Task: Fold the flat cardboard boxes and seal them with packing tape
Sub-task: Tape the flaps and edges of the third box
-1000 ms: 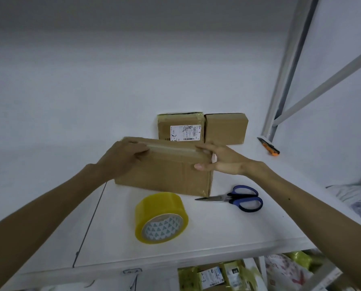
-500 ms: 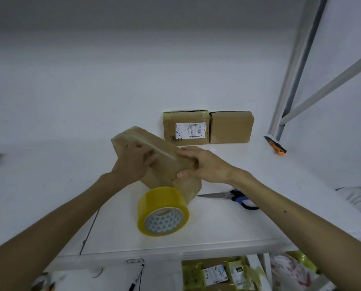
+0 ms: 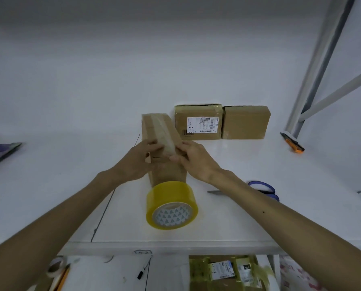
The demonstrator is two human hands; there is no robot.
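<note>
Only the head view here. The box (image 3: 163, 133) sits mid-table (image 3: 49, 185), a bit past center. Its long axis runs pretty much 6 to 12 o'clock, with the far end leaning a touch toward 11. One short end faces the camera, and a strip of clear tape runs lengthwise down the top and folds over that near edge.

Both hands are on the near end. The left hand (image 3: 136, 163) comes in from 7 o'clock with its fingers curled over the top left corner, gripping the box. The right hand (image 3: 197, 162) comes in from 4 o'clock, fingers over the top right edge and thumb on the near face by the tape end, so it's clamped on the box too.

The tape roll (image 3: 172, 204) stands on edge right at 6 o'clock from the box, just about touching it. It covers the bottom of the near face, so I can't tell if the box is flat on the table.

At 1 o'clock, a labelled box (image 3: 198, 122) and a plain box (image 3: 245, 122) stand side by side against the back wall, with the labelled one close to the far end of the box. Scissors (image 3: 263, 190) lie at 4 o'clock, half hidden under the right forearm. An orange cutter (image 3: 293, 143) lies at 3 o'clock by the shelf post (image 3: 314, 70). Taped packages (image 3: 225, 271) sit below the table edge.
</note>
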